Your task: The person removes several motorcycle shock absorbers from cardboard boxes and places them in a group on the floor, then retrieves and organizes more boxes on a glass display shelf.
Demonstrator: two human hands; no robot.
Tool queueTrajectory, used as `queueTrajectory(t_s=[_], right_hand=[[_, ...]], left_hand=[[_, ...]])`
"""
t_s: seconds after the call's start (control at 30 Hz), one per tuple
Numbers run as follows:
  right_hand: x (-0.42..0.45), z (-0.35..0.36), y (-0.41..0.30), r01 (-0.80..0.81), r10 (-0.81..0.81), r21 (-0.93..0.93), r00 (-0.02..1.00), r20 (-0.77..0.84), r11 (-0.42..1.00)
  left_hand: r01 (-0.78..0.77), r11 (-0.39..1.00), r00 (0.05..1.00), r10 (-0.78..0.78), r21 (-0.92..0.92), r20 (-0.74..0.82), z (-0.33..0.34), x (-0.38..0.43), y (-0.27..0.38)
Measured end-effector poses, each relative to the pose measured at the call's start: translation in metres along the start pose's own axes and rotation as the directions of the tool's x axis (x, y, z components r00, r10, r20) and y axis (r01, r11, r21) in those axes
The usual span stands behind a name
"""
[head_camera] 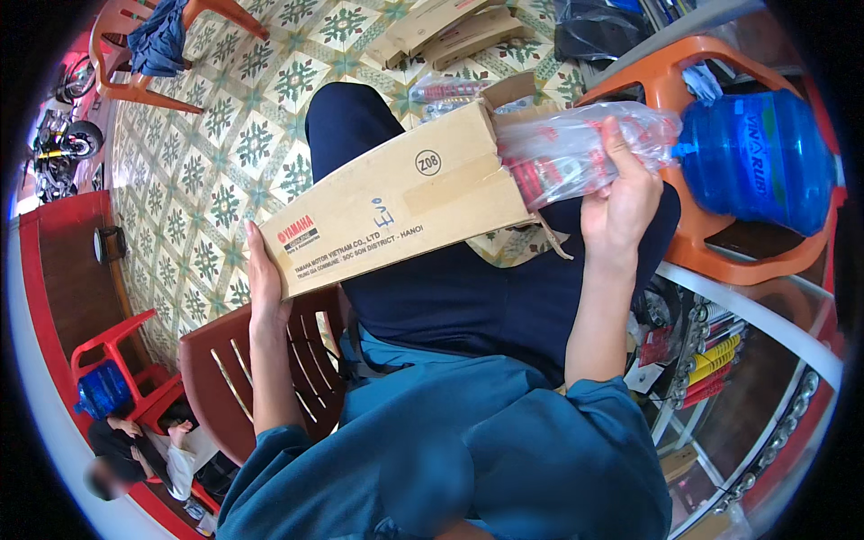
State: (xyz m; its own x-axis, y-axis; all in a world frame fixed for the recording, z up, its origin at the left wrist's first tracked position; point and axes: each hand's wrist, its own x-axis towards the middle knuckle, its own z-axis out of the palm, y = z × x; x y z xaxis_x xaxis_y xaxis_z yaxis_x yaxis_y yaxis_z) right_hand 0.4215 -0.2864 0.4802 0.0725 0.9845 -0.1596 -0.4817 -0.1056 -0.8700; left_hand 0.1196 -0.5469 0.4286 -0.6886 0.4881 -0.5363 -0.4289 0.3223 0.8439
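Note:
A long brown cardboard box (405,202) with printing lies slantwise above my lap. My left hand (265,270) holds its closed end at the lower left. The box's other end has its flaps open, and a plastic-wrapped part with a red coil spring (530,177), which looks like a shock absorber, sticks out of it. My right hand (621,189) grips the clear wrapping around that part, thumb on top. How much of the part is inside the box is hidden. Beyond the box, more plastic-wrapped coil-spring parts (451,90) lie on the tiled floor.
An orange plastic chair (709,266) at the right bears a blue water bottle (759,162). Below it stands a glass display case (790,304) with yellow and red springs. More cardboard boxes (432,27) lie on the floor ahead. A person (121,445) sits at the lower left.

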Motion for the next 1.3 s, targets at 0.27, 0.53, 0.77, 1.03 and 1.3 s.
queueTrajectory(t_s=[0.27,0.53,0.77,1.03,1.3], right_hand=[[0.044,-0.009,-0.022,-0.043,0.043,0.106,0.999,0.003,0.993],[-0.018,0.016,0.009,-0.273,0.237,0.325,0.960,0.146,0.905],[-0.066,0.028,0.039,-0.310,0.303,0.042,0.945,0.120,0.950],[-0.048,0.021,0.036,-0.183,0.184,-0.021,0.980,0.077,0.983],[-0.001,-0.010,0.001,-0.158,0.159,0.089,0.987,-0.004,0.983]], left_hand=[[0.043,0.998,0.999,-0.043,-0.042,0.011,-0.008,0.004,-0.005],[0.024,0.998,1.000,-0.025,-0.053,-0.010,-0.024,0.007,-0.007],[0.045,0.999,0.999,-0.045,-0.028,0.001,-0.022,0.001,-0.001],[-0.037,0.998,0.999,0.038,0.041,-0.023,-0.008,-0.005,0.005],[0.012,1.000,1.000,-0.012,0.014,0.029,-0.010,-0.003,0.003]])
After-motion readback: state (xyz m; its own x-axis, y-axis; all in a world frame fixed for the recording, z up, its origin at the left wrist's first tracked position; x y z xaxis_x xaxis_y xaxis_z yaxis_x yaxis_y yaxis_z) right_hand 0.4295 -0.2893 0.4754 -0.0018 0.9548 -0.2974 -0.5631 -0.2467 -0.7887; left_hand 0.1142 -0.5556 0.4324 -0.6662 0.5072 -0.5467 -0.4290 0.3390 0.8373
